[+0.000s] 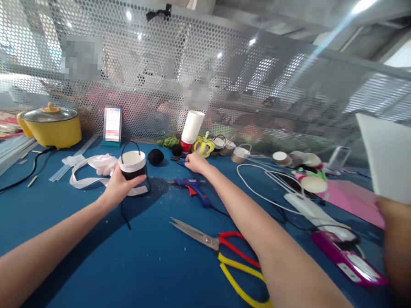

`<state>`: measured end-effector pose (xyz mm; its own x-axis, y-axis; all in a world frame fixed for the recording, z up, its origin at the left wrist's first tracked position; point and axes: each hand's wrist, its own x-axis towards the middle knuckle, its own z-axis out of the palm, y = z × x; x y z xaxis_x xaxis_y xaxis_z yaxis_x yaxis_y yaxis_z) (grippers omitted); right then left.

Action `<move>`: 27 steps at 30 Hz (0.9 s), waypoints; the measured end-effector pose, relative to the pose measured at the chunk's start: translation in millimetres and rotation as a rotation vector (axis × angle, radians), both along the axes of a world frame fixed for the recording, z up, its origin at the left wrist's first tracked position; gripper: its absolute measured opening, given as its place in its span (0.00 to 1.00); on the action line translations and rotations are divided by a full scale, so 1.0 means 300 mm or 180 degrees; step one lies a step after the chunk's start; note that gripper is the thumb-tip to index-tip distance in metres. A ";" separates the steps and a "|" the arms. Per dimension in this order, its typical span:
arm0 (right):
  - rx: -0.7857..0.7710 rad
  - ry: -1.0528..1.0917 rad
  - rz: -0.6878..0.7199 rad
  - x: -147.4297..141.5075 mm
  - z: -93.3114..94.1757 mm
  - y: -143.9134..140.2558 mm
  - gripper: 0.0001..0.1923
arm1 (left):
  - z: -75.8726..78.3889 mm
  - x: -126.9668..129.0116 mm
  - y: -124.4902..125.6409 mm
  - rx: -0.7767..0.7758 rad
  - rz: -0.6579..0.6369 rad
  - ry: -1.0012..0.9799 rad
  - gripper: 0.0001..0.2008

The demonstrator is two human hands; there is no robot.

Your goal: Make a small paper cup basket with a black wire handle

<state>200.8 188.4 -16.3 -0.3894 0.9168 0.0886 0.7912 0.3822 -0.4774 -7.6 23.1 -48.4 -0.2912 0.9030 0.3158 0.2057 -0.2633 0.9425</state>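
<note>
My left hand (119, 186) grips a small paper cup (132, 159) wrapped in black around its lower part, with a thin black loop handle standing above its rim. A black strip hangs below that hand. Farther forward, my right hand (196, 162) has its fingers closed on what look like small blue-handled pliers (180, 161), partly hidden by the fingers. Between the hands sits a ball of black yarn (155, 157). A blue glue gun (195, 189) with a red trigger lies below my right hand. Large scissors (208, 239) with red and yellow handles lie open nearer me.
A yellow electric pot (55, 130), a phone on a stand (112, 125) and white ribbon (87, 173) are at left. A stack of paper cups (193, 126) stands before the perforated screen. A purple power strip (347, 262) with cables lies right, near another person's blurred hand (399, 233).
</note>
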 end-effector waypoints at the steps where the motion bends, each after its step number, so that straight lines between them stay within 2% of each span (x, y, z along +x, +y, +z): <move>1: -0.0023 -0.0075 -0.0019 0.004 -0.016 0.023 0.10 | -0.001 -0.007 -0.003 -0.0008 0.0058 -0.0054 0.29; 5: -0.0161 -0.0349 0.0111 -0.031 -0.059 0.061 0.14 | -0.004 -0.019 -0.008 -0.0019 0.0109 -0.0115 0.27; 11: -0.0288 -0.0441 0.0456 -0.158 -0.079 0.042 0.15 | -0.009 -0.017 -0.003 -0.0087 0.0041 -0.0137 0.28; 14: -0.0292 -0.0377 0.0558 -0.210 -0.059 0.015 0.14 | -0.014 -0.020 -0.002 -0.0120 0.0021 -0.0139 0.30; 18: -0.0297 -0.0150 0.0745 -0.216 0.023 -0.062 0.08 | -0.020 -0.023 0.003 -0.0130 -0.0055 -0.0111 0.31; 19: -0.0350 -0.0068 0.0862 -0.208 0.045 -0.092 0.10 | -0.021 -0.021 0.006 -0.0110 -0.0128 -0.0101 0.31; 21: -0.0538 0.0176 0.1186 -0.193 0.077 -0.164 0.21 | -0.023 -0.010 0.013 -0.0062 -0.0321 -0.0107 0.31; 23: -0.1005 0.0746 0.1779 -0.189 0.086 -0.242 0.35 | -0.026 0.007 0.019 -0.0003 -0.0478 -0.0139 0.31; 25: -0.0825 0.1015 0.1795 -0.198 0.074 -0.310 0.41 | -0.032 0.024 0.020 0.0048 -0.0595 -0.0185 0.32; 27: -0.0497 0.1140 0.1690 -0.208 0.056 -0.346 0.38 | -0.039 0.034 0.016 0.0045 -0.0709 -0.0171 0.33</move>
